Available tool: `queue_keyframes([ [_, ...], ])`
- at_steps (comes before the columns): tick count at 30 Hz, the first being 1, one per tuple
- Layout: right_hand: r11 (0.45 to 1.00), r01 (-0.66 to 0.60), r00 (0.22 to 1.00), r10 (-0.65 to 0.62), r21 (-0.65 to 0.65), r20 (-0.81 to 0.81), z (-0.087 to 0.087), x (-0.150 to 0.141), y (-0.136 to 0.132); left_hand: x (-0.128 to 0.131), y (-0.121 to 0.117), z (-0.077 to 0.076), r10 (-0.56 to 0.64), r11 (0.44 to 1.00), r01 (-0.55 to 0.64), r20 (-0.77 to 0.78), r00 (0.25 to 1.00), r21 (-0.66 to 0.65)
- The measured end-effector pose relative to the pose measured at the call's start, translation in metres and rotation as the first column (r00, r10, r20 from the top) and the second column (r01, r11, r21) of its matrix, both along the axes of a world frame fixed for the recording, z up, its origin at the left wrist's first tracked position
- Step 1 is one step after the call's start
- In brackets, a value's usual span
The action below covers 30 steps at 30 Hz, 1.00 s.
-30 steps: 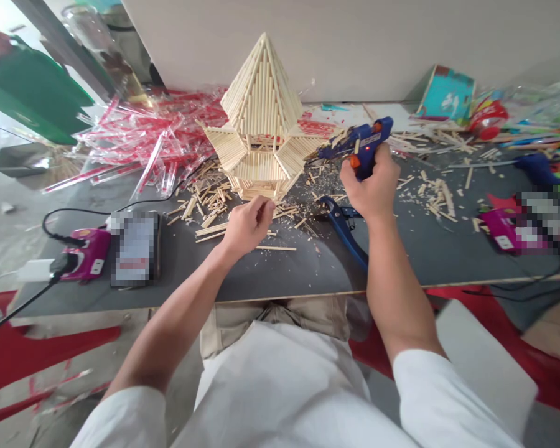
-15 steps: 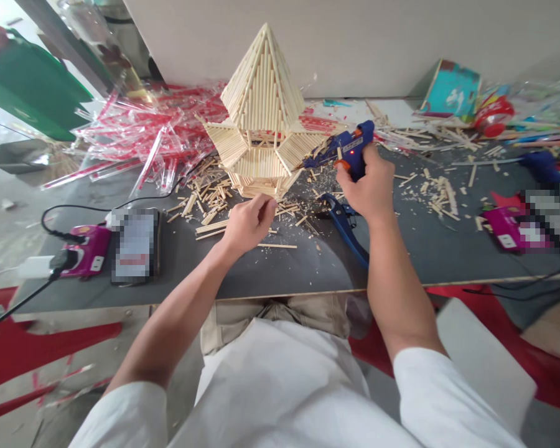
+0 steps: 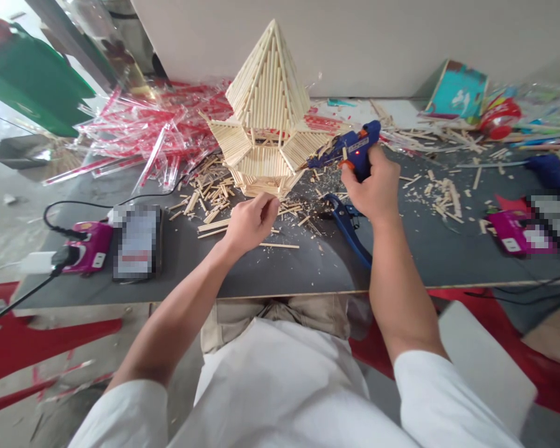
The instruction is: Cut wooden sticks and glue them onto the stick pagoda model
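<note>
A tower-like model built of thin wooden sticks stands upright on the table, with a pointed roof and flared panels below. My right hand is wrapped around a blue hot glue gun with a small red light lit; its nozzle points left, at the model's lower right side. My left hand is closed close in front of the model's base. Whatever its fingers pinch, if anything, is hidden. A blue-handled cutter lies beneath my right hand.
Red-and-clear plastic wrappers heap at the back left. Cut sticks and crumbs litter the grey table. A phone and a purple power socket with cords are at left. At right are another purple socket and a turquoise cup.
The whole scene sits slightly farther right in the picture, as the camera has turned a little. Both hands, the glue gun and the model keep nearly the same places relative to each other.
</note>
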State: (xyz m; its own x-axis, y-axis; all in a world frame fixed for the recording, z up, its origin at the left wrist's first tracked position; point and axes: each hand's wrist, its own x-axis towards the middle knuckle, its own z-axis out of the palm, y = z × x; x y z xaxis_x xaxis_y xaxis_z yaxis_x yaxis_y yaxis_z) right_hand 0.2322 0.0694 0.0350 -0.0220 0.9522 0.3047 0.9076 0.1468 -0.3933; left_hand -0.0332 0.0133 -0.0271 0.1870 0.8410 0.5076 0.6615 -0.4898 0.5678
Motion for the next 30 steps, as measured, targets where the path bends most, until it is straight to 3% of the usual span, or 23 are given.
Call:
queue_keyframes([
  [30, 1.000, -0.016, 0.998, 0.016, -0.005, 0.064, -0.0019, 0.0049, 0.0013, -0.0003, 0.0004, -0.0015, -0.010, 1.000, 0.010, 0.017, 1.000, 0.026],
])
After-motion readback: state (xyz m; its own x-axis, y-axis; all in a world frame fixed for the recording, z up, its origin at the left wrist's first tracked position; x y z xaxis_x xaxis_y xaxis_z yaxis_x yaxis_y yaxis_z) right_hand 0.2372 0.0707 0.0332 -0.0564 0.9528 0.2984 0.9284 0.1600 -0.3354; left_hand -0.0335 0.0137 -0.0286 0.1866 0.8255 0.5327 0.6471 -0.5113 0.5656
